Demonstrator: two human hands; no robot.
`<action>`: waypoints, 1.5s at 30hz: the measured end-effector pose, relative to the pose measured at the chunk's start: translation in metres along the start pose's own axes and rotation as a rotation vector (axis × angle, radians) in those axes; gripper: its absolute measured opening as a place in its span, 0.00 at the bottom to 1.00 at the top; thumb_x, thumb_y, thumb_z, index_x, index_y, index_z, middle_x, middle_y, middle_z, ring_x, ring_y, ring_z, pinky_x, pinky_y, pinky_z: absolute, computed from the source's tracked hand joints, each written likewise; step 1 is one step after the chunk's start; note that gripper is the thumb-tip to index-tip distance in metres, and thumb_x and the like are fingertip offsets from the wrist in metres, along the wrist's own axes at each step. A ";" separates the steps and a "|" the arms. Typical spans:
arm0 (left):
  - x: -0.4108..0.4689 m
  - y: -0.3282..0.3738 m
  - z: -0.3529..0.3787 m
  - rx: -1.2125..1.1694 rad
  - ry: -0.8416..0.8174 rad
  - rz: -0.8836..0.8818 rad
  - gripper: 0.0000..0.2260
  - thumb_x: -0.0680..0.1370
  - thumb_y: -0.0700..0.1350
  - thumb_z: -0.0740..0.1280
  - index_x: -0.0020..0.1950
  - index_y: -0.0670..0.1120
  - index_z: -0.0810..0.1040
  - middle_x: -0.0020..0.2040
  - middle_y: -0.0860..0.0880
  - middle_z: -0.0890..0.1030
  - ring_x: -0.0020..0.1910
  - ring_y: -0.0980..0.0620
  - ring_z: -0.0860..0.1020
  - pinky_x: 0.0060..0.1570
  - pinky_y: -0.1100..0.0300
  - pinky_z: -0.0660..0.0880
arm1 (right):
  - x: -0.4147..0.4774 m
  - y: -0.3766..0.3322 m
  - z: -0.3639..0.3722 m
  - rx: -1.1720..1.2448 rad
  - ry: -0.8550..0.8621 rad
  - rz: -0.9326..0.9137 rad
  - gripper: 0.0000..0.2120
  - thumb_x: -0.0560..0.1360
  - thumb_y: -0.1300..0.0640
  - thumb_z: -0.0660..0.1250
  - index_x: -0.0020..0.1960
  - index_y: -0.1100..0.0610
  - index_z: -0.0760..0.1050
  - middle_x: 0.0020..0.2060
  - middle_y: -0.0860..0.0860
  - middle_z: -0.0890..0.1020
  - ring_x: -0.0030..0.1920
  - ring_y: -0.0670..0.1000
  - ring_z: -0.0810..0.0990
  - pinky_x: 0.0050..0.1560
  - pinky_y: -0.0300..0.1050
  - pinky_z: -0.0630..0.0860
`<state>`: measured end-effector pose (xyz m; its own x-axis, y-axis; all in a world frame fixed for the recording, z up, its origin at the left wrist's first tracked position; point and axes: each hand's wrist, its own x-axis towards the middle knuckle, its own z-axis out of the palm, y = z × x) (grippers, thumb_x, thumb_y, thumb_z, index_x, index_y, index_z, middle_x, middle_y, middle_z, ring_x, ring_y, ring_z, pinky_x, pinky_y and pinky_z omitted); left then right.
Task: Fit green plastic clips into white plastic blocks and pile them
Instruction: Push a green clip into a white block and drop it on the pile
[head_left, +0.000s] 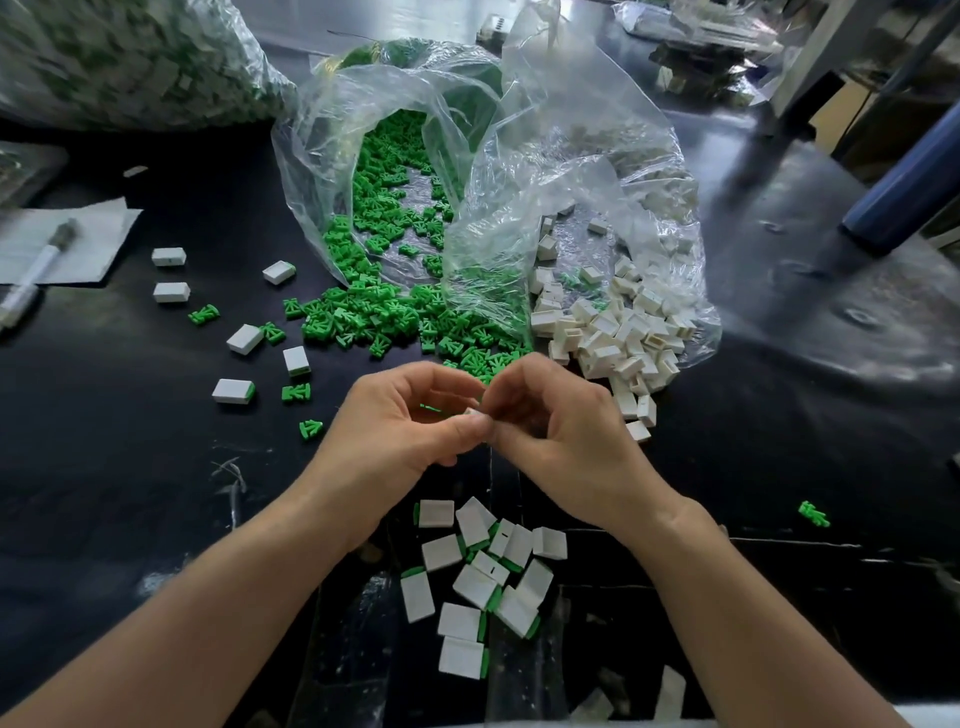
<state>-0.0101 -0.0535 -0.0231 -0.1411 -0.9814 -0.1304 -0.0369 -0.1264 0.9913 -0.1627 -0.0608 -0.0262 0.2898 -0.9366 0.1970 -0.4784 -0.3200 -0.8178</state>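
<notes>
My left hand (400, 415) and my right hand (550, 421) meet fingertip to fingertip over the dark table. Between them they pinch a small white block (474, 413), mostly hidden by the fingers. A sliver of green clip (430, 408) shows inside my left palm. Loose green clips (384, 312) spill from an open clear bag just beyond my hands. Empty white blocks (618, 338) spill from a second clear bag to the right. Below my wrists lies a pile of fitted blocks (483, 577), white with green edges.
Several stray blocks and clips are scattered at the left, such as one block (234, 391) and one clip (310, 429). A lone clip (813, 514) lies at the right. A pen on white paper (57, 244) sits far left. A full bag (130, 57) stands at the back left.
</notes>
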 end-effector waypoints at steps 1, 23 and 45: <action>0.000 0.000 0.000 -0.005 -0.004 0.008 0.07 0.68 0.35 0.72 0.43 0.44 0.81 0.34 0.51 0.83 0.31 0.59 0.79 0.30 0.68 0.74 | 0.000 -0.001 -0.001 0.010 -0.023 0.003 0.10 0.70 0.64 0.71 0.42 0.50 0.73 0.35 0.43 0.78 0.36 0.41 0.77 0.38 0.33 0.73; 0.000 0.003 -0.002 -0.187 0.018 -0.034 0.13 0.68 0.24 0.66 0.39 0.41 0.79 0.33 0.47 0.82 0.35 0.50 0.82 0.33 0.64 0.78 | 0.006 0.013 -0.009 -0.426 0.093 0.186 0.05 0.71 0.58 0.71 0.45 0.55 0.77 0.35 0.42 0.72 0.40 0.46 0.72 0.45 0.39 0.69; -0.001 0.001 0.000 -0.066 0.000 0.117 0.13 0.69 0.32 0.71 0.45 0.49 0.81 0.35 0.53 0.82 0.35 0.61 0.79 0.36 0.70 0.74 | -0.001 -0.011 -0.012 0.185 0.095 0.105 0.10 0.72 0.63 0.69 0.40 0.49 0.75 0.35 0.48 0.80 0.39 0.52 0.79 0.44 0.49 0.78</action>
<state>-0.0105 -0.0530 -0.0220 -0.1410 -0.9899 -0.0139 0.0446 -0.0204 0.9988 -0.1677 -0.0574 -0.0106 0.1628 -0.9754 0.1489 -0.3388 -0.1970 -0.9200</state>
